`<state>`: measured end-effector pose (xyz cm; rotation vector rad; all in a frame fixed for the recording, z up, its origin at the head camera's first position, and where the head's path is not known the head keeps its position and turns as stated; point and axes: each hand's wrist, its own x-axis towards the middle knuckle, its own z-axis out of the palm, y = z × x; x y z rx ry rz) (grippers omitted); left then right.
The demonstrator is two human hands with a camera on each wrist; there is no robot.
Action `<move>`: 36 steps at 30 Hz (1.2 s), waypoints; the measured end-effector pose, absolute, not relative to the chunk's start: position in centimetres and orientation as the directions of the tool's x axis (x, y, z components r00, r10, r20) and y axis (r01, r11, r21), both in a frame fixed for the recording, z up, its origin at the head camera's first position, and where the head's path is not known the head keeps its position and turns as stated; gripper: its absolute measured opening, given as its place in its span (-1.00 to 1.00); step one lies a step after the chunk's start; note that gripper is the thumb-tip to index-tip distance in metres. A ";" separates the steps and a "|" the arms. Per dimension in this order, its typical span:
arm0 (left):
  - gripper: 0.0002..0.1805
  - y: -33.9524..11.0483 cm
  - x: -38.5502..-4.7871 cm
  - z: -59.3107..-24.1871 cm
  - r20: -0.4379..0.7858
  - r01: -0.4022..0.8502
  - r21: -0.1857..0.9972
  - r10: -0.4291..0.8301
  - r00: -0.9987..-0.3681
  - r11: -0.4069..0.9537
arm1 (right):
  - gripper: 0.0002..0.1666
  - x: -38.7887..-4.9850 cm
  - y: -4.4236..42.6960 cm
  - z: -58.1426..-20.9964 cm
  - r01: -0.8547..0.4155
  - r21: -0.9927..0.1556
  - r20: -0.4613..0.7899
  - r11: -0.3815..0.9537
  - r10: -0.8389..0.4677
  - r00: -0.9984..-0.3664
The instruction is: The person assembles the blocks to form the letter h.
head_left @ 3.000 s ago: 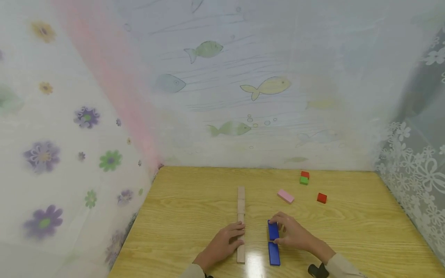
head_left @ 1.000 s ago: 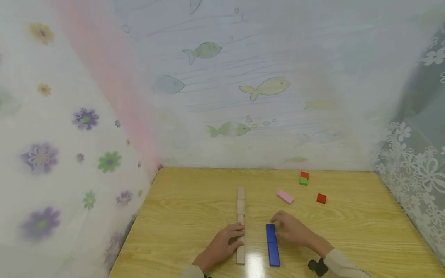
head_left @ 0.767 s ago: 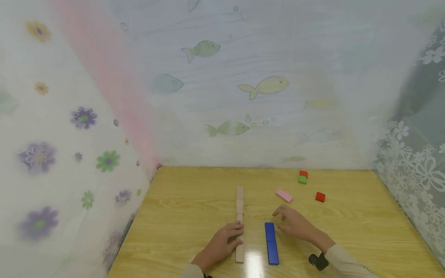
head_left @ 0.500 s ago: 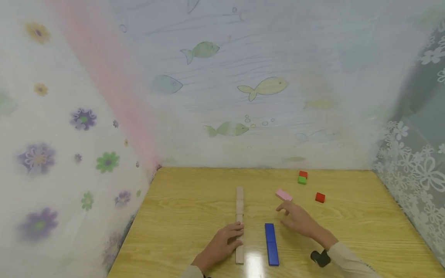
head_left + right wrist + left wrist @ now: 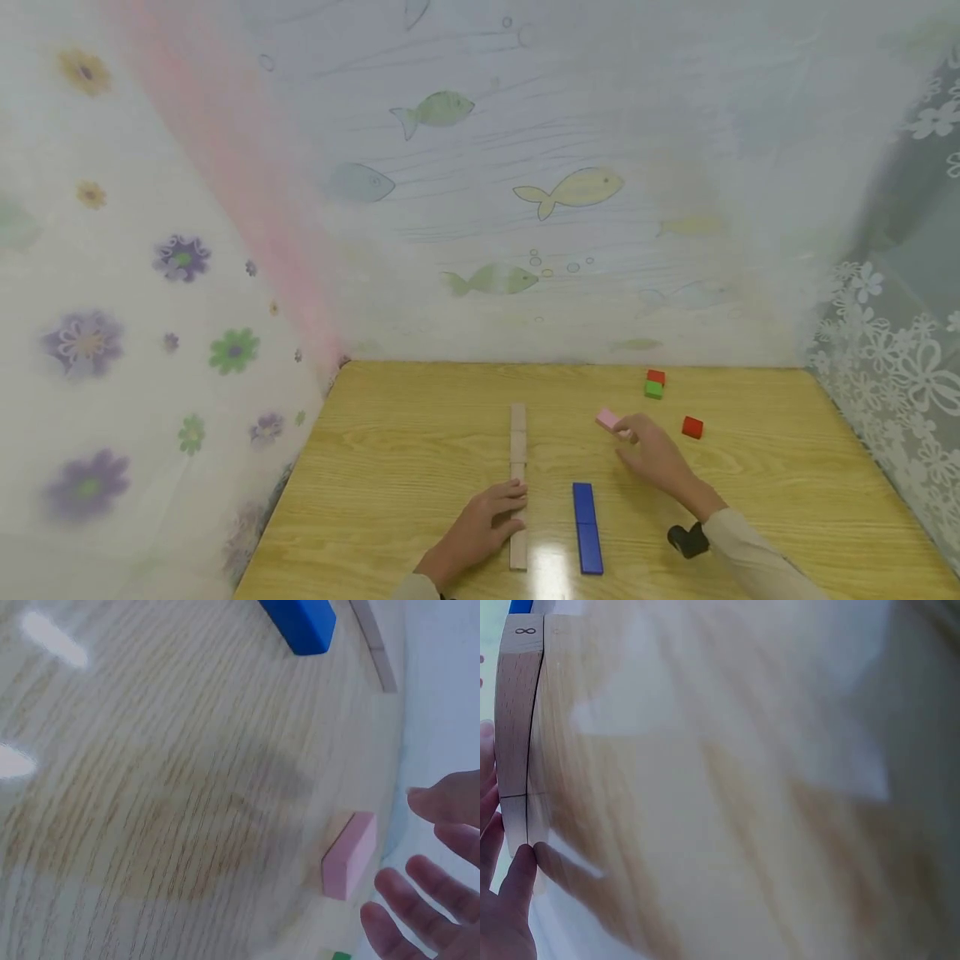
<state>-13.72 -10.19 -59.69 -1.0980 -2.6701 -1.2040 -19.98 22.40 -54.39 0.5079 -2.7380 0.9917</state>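
My left hand [image 5: 483,521] rests on a row of plain wooden blocks [image 5: 518,446] in the head view, its fingers and thumb lying across them. The near block [image 5: 521,712] has an "8" on its end in the left wrist view, with fingertips touching the row lower down. My right hand [image 5: 660,458] hovers by a pink block [image 5: 607,418] and partly covers it in the head view. From the right wrist, the spread fingers [image 5: 409,900] appear apart from the pink block, holding nothing. Two blue blocks [image 5: 587,528] lie end to end between the hands.
A red block [image 5: 656,377] and a green block [image 5: 653,390] sit together near the back of the wooden table [image 5: 405,417]. A second red block [image 5: 692,427] lies right of my right hand. Patterned curtains [image 5: 480,225] close off the back and sides.
My right hand has joined the two blue blocks end to end, let go, and moved away and right to the pink block. My left hand has stayed on the wooden row.
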 end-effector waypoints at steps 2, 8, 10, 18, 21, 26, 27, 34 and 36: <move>-0.62 -10.2 -13.7 -59.7 0.281 0.604 0.654 0.595 -0.753 0.456 | -0.68 -20.4 22.6 -54.6 -0.357 -0.589 0.284 0.725 -0.228 -0.931; -0.62 -10.2 -13.6 -59.6 0.270 0.593 0.665 0.594 -0.757 0.454 | -0.51 -21.6 23.3 -55.6 -0.292 -0.585 0.252 0.756 -0.172 -0.952; -0.62 -10.2 -13.7 -59.7 0.269 0.594 0.663 0.595 -0.757 0.456 | -0.44 -21.7 23.6 -56.1 -0.272 -0.586 0.242 0.763 -0.156 -0.958; -0.62 -10.0 -13.8 -59.8 0.275 0.610 0.643 0.604 -0.748 0.463 | -0.34 -22.0 23.5 -57.4 -0.204 -0.637 0.195 0.743 -0.101 -0.976; -0.62 -10.0 -13.8 -59.8 0.271 0.605 0.642 0.599 -0.753 0.470 | -0.36 -22.3 23.3 -57.9 -0.208 -0.650 0.207 0.731 -0.094 -0.974; -0.62 -10.0 -13.7 -59.8 0.267 0.600 0.650 0.599 -0.755 0.467 | -0.52 -22.7 23.2 -58.6 -0.216 -0.660 0.239 0.719 -0.070 -0.968; -0.62 -10.0 -13.7 -59.8 0.266 0.599 0.651 0.598 -0.756 0.466 | -0.55 -22.8 23.2 -58.7 -0.214 -0.663 0.243 0.717 -0.064 -0.968; -0.62 -10.1 -13.6 -59.5 0.273 0.592 0.665 0.590 -0.760 0.455 | -0.65 -23.2 23.2 -59.0 -0.243 -0.675 0.284 0.697 -0.059 -0.957; -0.62 -10.1 -13.6 -59.6 0.274 0.593 0.663 0.588 -0.761 0.458 | -0.64 -23.3 23.3 -59.0 -0.246 -0.675 0.283 0.695 -0.064 -0.957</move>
